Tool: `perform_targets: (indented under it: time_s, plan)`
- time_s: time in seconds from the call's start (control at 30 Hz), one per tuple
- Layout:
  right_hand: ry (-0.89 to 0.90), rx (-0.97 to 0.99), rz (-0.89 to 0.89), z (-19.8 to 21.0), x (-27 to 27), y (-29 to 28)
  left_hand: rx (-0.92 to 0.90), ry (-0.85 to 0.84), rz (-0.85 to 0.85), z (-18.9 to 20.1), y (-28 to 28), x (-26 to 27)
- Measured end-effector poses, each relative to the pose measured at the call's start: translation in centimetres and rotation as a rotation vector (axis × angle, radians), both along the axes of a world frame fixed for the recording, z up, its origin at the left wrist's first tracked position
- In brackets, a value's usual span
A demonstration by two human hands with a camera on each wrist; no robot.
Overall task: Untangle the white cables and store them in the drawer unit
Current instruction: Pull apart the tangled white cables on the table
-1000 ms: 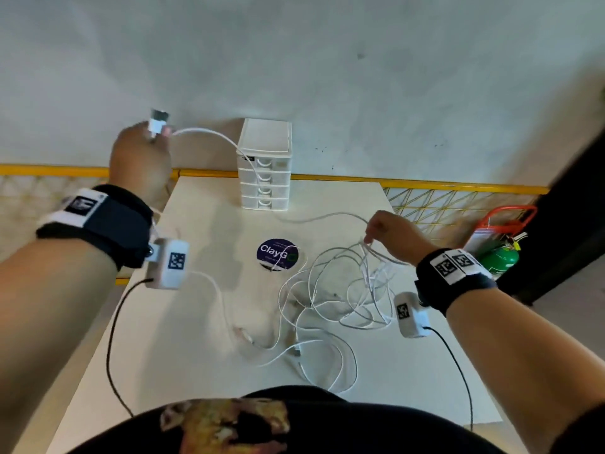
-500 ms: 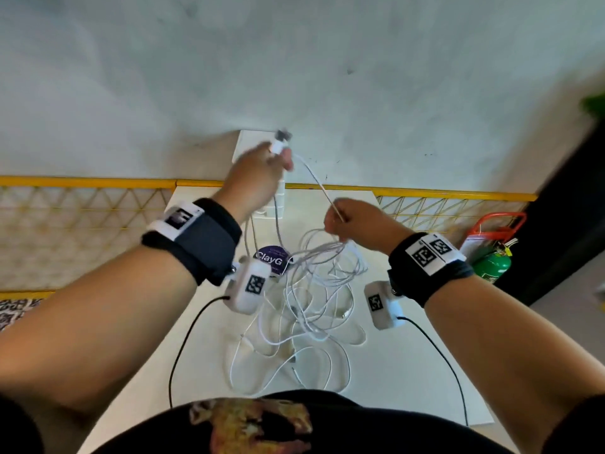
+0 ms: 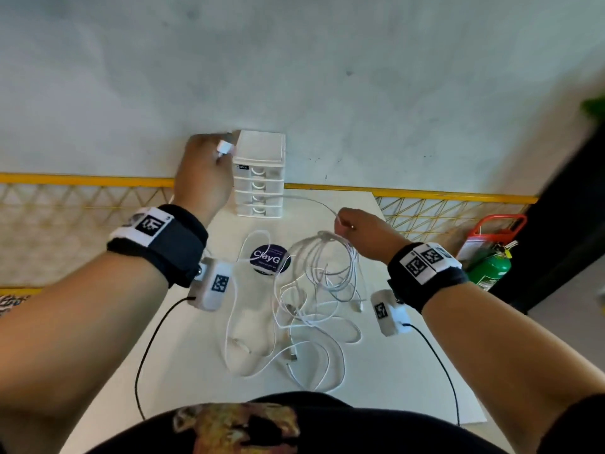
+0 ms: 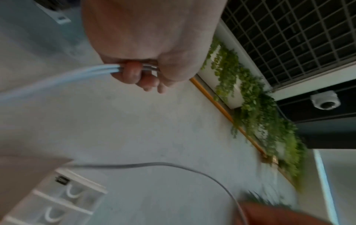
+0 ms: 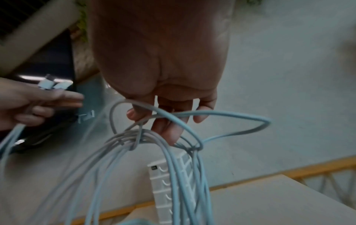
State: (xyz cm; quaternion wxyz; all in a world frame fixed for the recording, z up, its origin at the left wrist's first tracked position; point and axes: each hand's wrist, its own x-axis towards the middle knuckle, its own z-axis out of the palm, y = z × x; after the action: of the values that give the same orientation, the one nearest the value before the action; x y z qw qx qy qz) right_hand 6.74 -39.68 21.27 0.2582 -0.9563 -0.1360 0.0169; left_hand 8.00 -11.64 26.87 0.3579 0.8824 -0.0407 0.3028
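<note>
My left hand (image 3: 204, 168) is raised beside the white drawer unit (image 3: 259, 176) and grips white cable ends, with the plugs (image 3: 224, 147) sticking out above the fingers. In the left wrist view its fingers (image 4: 133, 73) curl round two strands. My right hand (image 3: 358, 229) pinches a strand that runs back toward the drawers and holds up a bunch of white cable loops (image 3: 327, 260). The right wrist view shows those knotted loops (image 5: 154, 140) hanging from my fingers. More tangled cable (image 3: 294, 342) lies on the white table (image 3: 409, 381). All drawers look closed.
A round dark sticker (image 3: 269, 259) lies on the table under the cables. A yellow rail (image 3: 425, 194) runs behind the table against the grey wall. A green cylinder (image 3: 489, 270) with a red tag stands off the table's right side.
My left hand swung from far left to the middle, then back left beside the drawer unit, still holding the plugs. My right hand lifted the loop bunch off the table.
</note>
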Motion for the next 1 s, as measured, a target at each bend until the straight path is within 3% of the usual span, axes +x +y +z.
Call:
perform_targets:
  time_s: [0.1, 0.23, 0.37, 0.53, 0.6, 0.73, 1.0]
  plan:
    - [0.003, 0.038, 0.027, 1.7, -0.3, 1.6, 0.137, 0.071, -0.186, -1.0, -3.7, -1.4]
    - [0.010, 0.014, 0.076, 3.2, -0.3, 2.8, 0.143, 0.230, -0.391, -1.9, -6.4, -2.9]
    - [-0.007, -0.003, 0.079, 4.2, -0.5, 2.8, 0.140, 0.342, -0.399, -2.3, -6.8, -3.5]
    - [0.027, 0.191, 0.032, 4.2, -1.0, 2.6, -0.064, 0.534, -0.491, -2.6, -6.5, -3.8]
    - [0.016, 0.214, 0.002, 4.2, -1.1, 2.6, -0.068, 0.548, -0.527, -2.8, -6.6, -3.9]
    - [0.047, 0.309, -0.017, 4.1, -1.3, 2.4, -0.044, 0.473, -0.413, -3.4, -6.8, -3.8]
    - [0.082, 0.507, -0.070, 2.7, -1.5, 1.5, -0.381, 0.462, -0.220, -3.3, -6.3, -3.5]
